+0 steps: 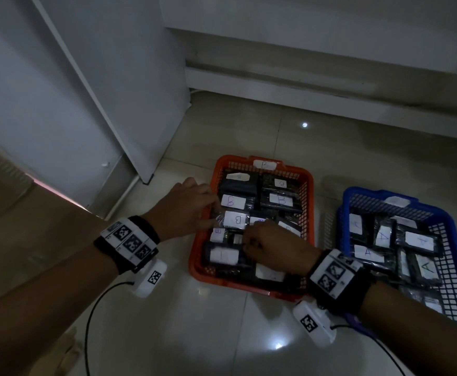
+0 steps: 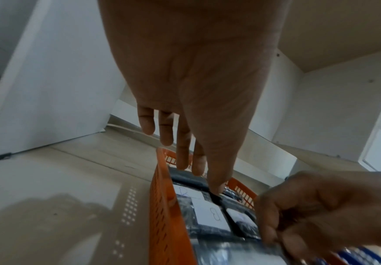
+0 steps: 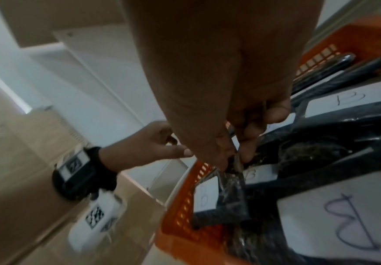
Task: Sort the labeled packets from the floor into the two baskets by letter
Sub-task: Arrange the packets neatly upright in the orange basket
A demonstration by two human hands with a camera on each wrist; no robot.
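Note:
An orange basket [image 1: 235, 284] [image 2: 162, 206] [image 3: 180, 215] labelled B holds several dark packets with white B labels. To its right, a blue basket [image 1: 368, 193] holds several packets labelled A. My right hand [image 1: 249, 240] [image 3: 234, 154] is over the middle of the orange basket and pinches the clear plastic edge of a B packet [image 1: 237, 219] [image 2: 212, 215] [image 3: 230, 197] that lies by the left wall. My left hand [image 1: 208, 213] [image 2: 184, 152] reaches over the orange basket's left rim with straight fingers. Its thumb tip touches the packets beside that one.
A white cabinet panel [image 1: 108, 104] stands to the left behind the orange basket, and a white base board [image 1: 303, 85] runs along the back. Brown cardboard [image 1: 18, 226] lies at the far left. The baskets sit on glossy floor tiles [image 1: 222, 335], and cables trail from both wrists.

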